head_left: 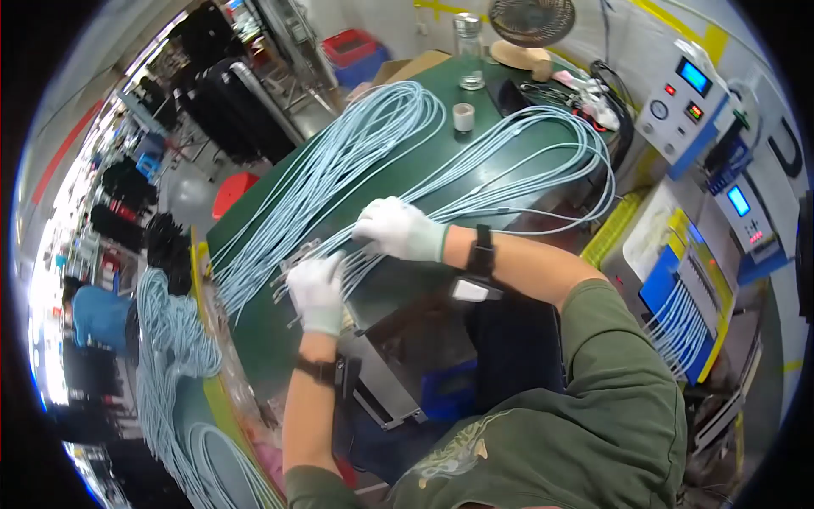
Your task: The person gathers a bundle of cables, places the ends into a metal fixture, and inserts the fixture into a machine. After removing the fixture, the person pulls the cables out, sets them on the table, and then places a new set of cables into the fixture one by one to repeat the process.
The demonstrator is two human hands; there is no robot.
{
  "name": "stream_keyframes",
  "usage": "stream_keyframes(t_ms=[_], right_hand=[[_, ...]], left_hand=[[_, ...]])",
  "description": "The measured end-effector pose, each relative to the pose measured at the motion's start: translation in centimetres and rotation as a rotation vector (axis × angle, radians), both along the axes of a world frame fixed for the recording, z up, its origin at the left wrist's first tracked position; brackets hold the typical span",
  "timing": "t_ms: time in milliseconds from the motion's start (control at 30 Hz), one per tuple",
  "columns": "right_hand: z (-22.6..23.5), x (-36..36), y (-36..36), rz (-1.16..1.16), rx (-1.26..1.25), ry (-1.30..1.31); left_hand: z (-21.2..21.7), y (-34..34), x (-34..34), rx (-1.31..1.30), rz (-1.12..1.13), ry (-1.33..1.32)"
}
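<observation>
Cables (326, 174): uniformly pale blue. Gloves (401, 229): white. Tabletop (259, 343): dark green. Shirt (551, 450): olive green — pale chest print.

The right pale-blue cable bundle (466, 204) lies looped on the green table (445, 148).

The one view, a wide fisheye, looks from head height steeply down and forward over the surface (263, 343), with the shirt (543, 441) close beneath at the lower edge and the fan (532, 19) farther off at the top.
</observation>
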State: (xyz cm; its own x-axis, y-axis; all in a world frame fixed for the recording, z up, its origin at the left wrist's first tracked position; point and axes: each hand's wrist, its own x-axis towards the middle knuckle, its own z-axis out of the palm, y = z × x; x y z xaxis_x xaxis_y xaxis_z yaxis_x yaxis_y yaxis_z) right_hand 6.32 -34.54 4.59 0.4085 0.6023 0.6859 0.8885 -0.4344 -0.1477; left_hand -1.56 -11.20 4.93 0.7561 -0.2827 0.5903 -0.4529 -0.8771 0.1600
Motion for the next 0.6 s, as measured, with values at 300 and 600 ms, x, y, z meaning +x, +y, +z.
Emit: stream_keyframes(t_ms=[300,600], right_hand=[[-1.1,-3.4,-32.5,-1.472,0.003,0.07],[-4.8,2.4,-39.9,-0.958,0.905,0.76]], left_hand=[[-1.1,5.8,-1.2,0.032,0.152,-0.044],[-1.6,9.8,-1.0,-0.012,0.313,0.04]])
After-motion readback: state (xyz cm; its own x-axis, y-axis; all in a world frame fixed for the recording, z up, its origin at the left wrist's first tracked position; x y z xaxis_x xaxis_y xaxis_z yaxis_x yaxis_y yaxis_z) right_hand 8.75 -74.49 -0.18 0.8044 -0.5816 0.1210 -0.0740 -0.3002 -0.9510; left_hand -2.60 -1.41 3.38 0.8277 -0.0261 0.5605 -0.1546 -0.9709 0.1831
